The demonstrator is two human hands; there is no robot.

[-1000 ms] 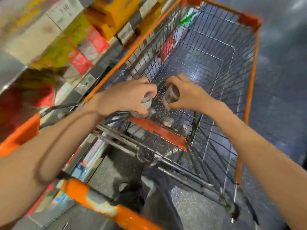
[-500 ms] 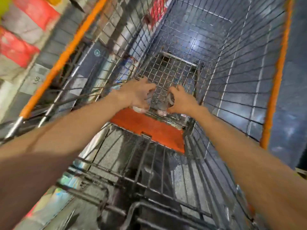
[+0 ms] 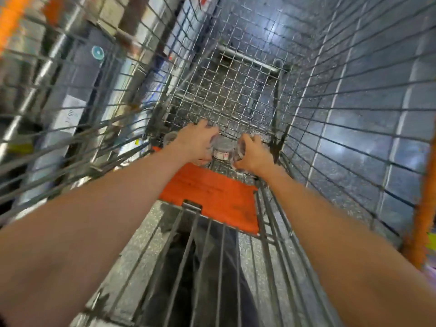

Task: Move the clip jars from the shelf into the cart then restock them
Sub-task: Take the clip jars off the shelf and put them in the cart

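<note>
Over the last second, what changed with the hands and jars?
Both hands went down from rim height to the cart floor, beyond the orange seat flap. The left hand and right hand each kept hold of a jar; a jar now stands between them. Nothing has been released yet.

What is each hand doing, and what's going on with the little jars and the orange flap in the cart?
left hand: fingers curled round a jar, low in the cart.
right hand: grips a jar too.
middle jar: upright between the hands, lid on.
orange flap: folded down flat.
cart: wire basket, jars at its near end.
</note>
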